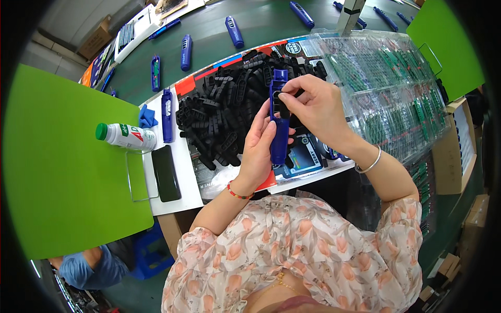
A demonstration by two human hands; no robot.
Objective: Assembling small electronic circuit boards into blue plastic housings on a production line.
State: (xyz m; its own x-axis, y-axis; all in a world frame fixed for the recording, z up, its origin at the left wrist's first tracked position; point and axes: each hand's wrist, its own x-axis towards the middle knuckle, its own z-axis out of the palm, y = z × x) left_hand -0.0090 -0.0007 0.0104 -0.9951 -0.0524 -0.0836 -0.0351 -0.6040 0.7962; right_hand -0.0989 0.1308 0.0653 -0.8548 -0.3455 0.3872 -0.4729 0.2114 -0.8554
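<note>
Upright in my left hand (258, 146) is a long blue plastic housing (279, 136), its fingers and thumb wrapped round the lower half. At the upper half of the housing, my right hand (315, 107) pinches with thumb and forefinger at a black rubber button strip (283, 110) that sits partly in the recess. The fingertips hide the upper part of that strip. Behind both hands lies a heaped pile of black button strips (224, 109). Another blue housing (167, 116) lies on the white board to the left.
Clear plastic trays (381, 88) of green circuit boards stand at the right. A phone (166, 173), a white bottle (128, 136) and a blue cloth (147, 117) are at the left, by a green panel (73, 156). More blue housings (234, 32) lie along the green belt.
</note>
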